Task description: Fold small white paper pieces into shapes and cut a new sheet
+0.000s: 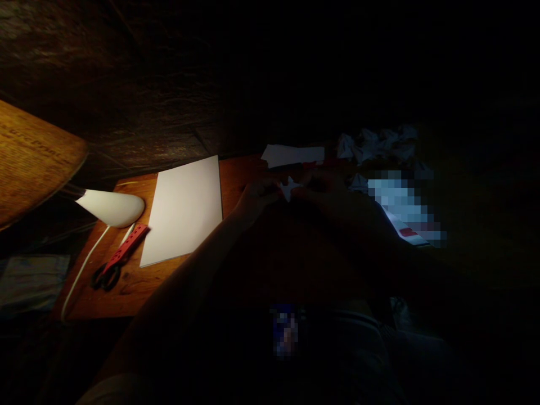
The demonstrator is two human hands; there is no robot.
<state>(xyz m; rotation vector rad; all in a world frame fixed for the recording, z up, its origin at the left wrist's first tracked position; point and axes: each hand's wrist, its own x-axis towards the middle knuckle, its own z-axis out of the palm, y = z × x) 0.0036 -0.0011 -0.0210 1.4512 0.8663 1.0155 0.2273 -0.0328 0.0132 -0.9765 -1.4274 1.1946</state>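
A small white piece of folded paper [288, 190] with pointed ends is held over the dim middle of the table. My left hand [260, 194] pinches it from the left, and my right hand [323, 188] grips its other side, mostly lost in shadow. Behind my hands lie some cut white paper pieces [293, 156] beside a dark and red object that is too dim to name. Several crumpled-looking folded paper shapes [367, 147] sit at the back right, with another folded shape [358, 183] nearer my right hand.
White paper sheets [183, 216] lie on the wooden table [130, 301]. To their left are black-handled scissors [107, 275] with a red patterned part, a white lamp base [116, 208] with its cord, and a lampshade [34, 163]. A lit screen [399, 225], partly blurred, glows at right.
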